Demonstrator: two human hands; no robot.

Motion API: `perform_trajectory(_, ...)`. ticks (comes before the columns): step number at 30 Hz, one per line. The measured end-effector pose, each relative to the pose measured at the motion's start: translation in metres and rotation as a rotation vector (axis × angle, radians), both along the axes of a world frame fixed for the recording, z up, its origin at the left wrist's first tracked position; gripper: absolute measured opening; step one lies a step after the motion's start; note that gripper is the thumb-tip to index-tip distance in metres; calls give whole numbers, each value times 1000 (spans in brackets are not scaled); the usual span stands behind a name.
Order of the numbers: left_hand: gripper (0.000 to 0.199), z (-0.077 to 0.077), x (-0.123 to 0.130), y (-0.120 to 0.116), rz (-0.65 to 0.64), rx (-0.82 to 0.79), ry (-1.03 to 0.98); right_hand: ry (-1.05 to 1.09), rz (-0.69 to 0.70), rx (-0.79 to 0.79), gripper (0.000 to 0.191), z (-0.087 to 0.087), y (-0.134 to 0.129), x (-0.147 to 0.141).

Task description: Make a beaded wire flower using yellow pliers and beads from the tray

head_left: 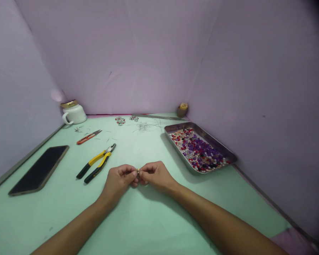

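Observation:
My left hand (121,178) and my right hand (154,176) meet low over the middle of the table, thumbs and fingers pinched together. Between the fingertips shows a small gold-coloured bead (138,171), gripped from both sides. Anything thinner that it may be joined to is hidden by my fingers. Just left of my left hand lie pliers (100,163) with yellow and black handles, jaws pointing away. To the right of my right hand stands a metal tray (184,161) holding many purple, red, white and black beads.
Orange thread snips (89,137) and a dark phone (39,170) lie at left. Behind are a white lidded mug (76,114), beaded pieces (120,121), loose wire bits (143,126), a bundle of long wires (159,116) and a small yellow-topped object (182,109). Walls enclose the table.

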State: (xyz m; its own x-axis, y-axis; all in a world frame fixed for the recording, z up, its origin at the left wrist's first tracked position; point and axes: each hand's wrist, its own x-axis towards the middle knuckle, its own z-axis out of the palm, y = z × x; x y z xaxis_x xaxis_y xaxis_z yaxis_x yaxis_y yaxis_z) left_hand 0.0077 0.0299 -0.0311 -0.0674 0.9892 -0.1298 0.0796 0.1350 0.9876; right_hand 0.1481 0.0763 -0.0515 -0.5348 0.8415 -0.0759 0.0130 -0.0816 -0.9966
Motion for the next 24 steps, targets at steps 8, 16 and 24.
perform_trajectory(8, 8, -6, -1, 1, 17, 69, 106, 5, -97, -71, 10, 3, 0, -1)
perform_trajectory(16, 10, -6, -3, -1, 24, 179, 214, 57, -49, -170, 15, 5, -2, -1)
perform_trajectory(24, 17, -3, -5, -1, -1, 219, 267, 15, -53, 137, 11, 1, -5, 0)
